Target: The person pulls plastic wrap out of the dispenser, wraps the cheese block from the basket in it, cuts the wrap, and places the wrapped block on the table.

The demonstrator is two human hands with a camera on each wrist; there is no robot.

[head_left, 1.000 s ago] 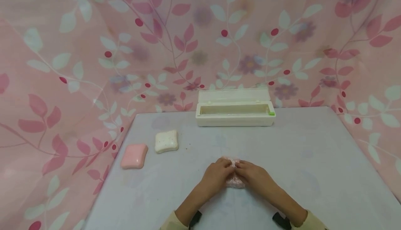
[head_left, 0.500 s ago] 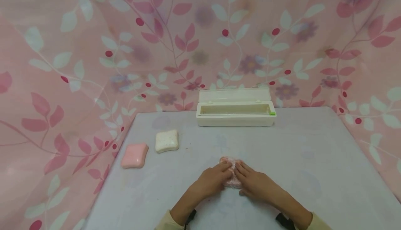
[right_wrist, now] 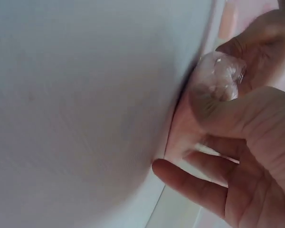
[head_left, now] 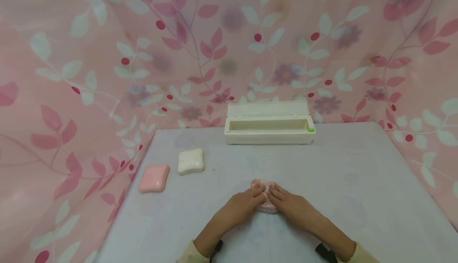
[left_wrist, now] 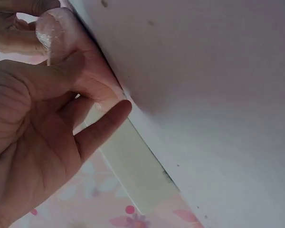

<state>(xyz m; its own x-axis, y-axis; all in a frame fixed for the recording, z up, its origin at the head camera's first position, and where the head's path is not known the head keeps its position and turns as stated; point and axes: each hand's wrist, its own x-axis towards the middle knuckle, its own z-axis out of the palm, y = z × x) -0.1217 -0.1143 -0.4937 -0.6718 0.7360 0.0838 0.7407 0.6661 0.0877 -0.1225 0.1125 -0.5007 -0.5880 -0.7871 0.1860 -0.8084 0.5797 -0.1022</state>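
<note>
A pink bar of soap [head_left: 267, 206] wrapped in crinkled clear plastic film lies on the table in front of the person. My left hand [head_left: 240, 206] holds its left side, fingers over the top and thumb [left_wrist: 61, 71] against the edge. Opposite it, my right hand [head_left: 291, 209] grips the right side, its thumb [right_wrist: 213, 111] on the edge and fingertips on top, close to the left hand's. Both little fingers stretch out by the tabletop in the wrist views. The hands cover much of the wrapped soap.
A white cling film dispenser [head_left: 269, 138] with its lid raised and a green slider [head_left: 310, 129] stands at the back of the table [head_left: 350, 167]. To the left lie an unwrapped pink soap bar [head_left: 154, 178] and a speckled white one [head_left: 191, 161]. A pink floral curtain [head_left: 229, 48] hangs behind.
Both hands have spread slightly outward from the middle of the wrapped soap, uncovering more of its far edge. The fingers have flattened over its top. The dispenser and other soaps have stayed put.
</note>
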